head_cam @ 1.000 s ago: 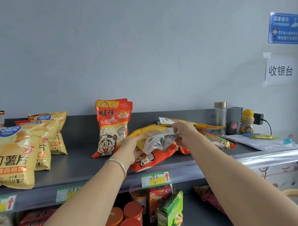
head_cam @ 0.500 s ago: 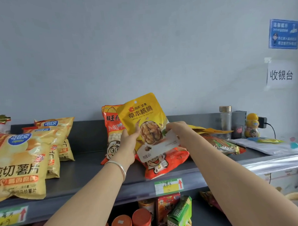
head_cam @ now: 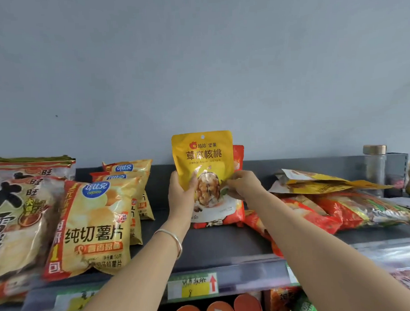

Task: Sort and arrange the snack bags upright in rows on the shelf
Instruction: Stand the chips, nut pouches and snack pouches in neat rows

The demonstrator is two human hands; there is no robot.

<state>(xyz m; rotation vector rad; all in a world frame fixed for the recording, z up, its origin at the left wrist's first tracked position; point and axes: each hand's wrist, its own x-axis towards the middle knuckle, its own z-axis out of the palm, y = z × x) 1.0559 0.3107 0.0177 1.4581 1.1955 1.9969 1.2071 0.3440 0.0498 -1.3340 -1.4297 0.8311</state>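
A yellow walnut bag [head_cam: 203, 155] stands upright in the middle of the grey shelf [head_cam: 221, 245], right in front of the red-orange snack bags [head_cam: 238, 158] that it mostly hides. My left hand [head_cam: 181, 195] grips its left edge, thumb across the front. My right hand [head_cam: 243, 185] pinches its right edge. To the right lies a flat heap of bags: more yellow ones [head_cam: 316, 181] on top of red ones [head_cam: 329, 211].
Yellow potato-chip bags [head_cam: 92, 224] stand in a row at the left, with a larger snack bag [head_cam: 17, 208] beyond them. A clear bottle [head_cam: 375, 168] stands at the back right. Price tags [head_cam: 192, 286] line the shelf edge; orange tubs [head_cam: 218, 309] sit below.
Both hands have lifted the yellow walnut bag off the heap, turned it upright and moved it back to stand in front of the red-orange bags. The view has shifted closer and to the left.
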